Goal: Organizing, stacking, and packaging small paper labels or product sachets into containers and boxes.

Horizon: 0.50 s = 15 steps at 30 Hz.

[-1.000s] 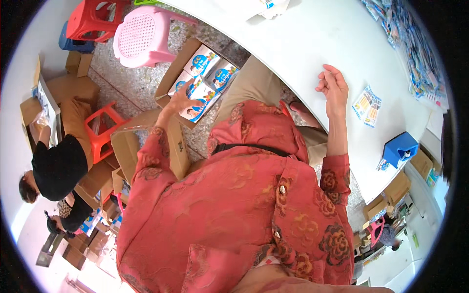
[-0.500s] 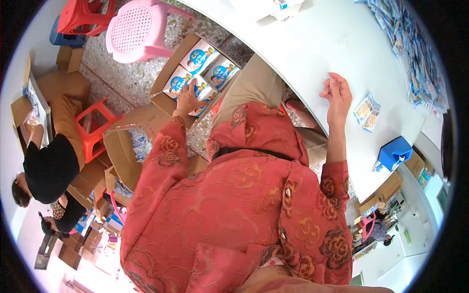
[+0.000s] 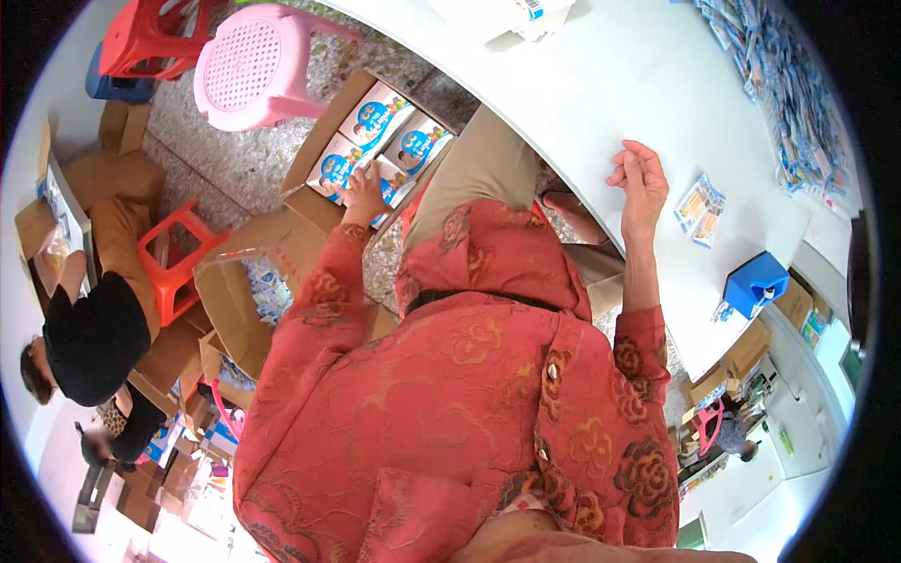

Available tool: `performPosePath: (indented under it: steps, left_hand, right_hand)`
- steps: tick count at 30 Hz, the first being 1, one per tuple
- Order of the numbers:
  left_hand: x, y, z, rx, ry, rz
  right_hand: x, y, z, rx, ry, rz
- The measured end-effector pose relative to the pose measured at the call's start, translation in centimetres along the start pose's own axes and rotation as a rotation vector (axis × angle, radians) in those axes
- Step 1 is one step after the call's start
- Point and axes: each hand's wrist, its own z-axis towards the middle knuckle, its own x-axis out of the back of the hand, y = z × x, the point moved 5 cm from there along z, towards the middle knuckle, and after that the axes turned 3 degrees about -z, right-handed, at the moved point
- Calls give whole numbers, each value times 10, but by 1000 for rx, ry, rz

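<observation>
Head view: White boxes [image 3: 375,114], printed with bright blue patches and small, colourful cartoon figures, sit closely packed in an open brown carton [image 3: 314,205] beside a tan-trousered leg [image 3: 490,159]. The left hand [image 3: 364,197] lies over the nearer boxes, fingers spread; whether it grips one cannot be told. The right hand [image 3: 643,183], empty and loosely curled, is at the white table [image 3: 563,94], near sachets [image 3: 701,208].
</observation>
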Motion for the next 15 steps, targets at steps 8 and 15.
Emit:
performPosePath:
  steps: [8, 15]
  left_hand:
    - [-21, 26, 24, -362, 292, 31]
    - [-25, 11, 26, -394, 303, -75]
  right_hand:
    - [-5, -8, 0, 58, 20, -53]
    - [-9, 0, -1, 121, 25, -20]
